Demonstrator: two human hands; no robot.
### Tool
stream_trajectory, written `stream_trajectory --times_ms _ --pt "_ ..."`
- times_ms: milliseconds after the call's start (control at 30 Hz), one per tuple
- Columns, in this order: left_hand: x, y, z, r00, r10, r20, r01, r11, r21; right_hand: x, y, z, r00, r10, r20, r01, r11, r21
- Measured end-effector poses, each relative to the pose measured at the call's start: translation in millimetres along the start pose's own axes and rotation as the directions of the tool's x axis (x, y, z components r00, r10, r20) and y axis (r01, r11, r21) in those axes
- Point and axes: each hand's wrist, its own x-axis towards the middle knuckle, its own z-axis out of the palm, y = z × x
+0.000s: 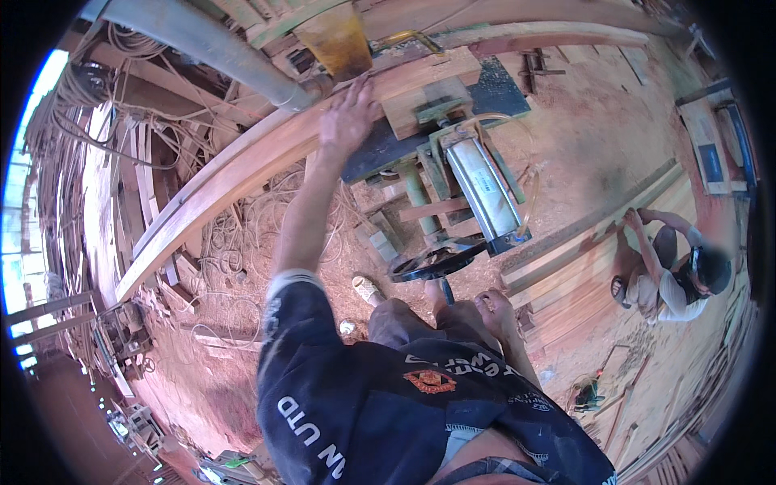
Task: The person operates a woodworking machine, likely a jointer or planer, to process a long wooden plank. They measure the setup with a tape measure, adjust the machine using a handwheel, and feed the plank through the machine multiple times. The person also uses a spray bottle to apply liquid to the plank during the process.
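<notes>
Timber beam point(259, 164) sits under my left hand point(347, 121), fingers spread; my right hand point(492, 307) hangs near the handwheel point(444, 270), grip unclear. Steadying, I judge; next wants even pressure.

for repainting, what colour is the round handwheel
Black round handwheel, showing best in the head view.

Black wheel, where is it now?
In the head view, the black wheel is just right of centre, below and left of the silver cylinder, right of the beige shoe.
</notes>
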Motion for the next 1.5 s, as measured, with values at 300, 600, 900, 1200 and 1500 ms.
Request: stream_trajectory --times_ms 300,600,900,1200,1500 --pt "-11 -42 -33 0.924 0.323 0.203 -0.377 0.853 0.36 -23 24 -6 0.961 0.276 -0.025 -0.276 0.961 0.029" --pt "7 -10 -33 0.918 0.333 0.216 -0.396 0.723 0.565 -20 41 2 0.947 0.321 0.011 -0.321 0.945 0.062" --pt "30 32 -45 0.952 0.177 0.251 -0.29 0.787 0.544 -15 61 12 0.959 0.279 0.049 -0.283 0.943 0.175" --pt "15 17 -31 0.994 0.099 0.048 -0.109 0.928 0.357 -16 68 7 0.928 0.362 0.088 -0.368 0.927 0.064" --pt "2 39 0 0.925 -0.329 0.188 0.278 0.253 -0.927 -16 80 -1 0.941 0.314 0.124 -0.316 0.949 -0.004"
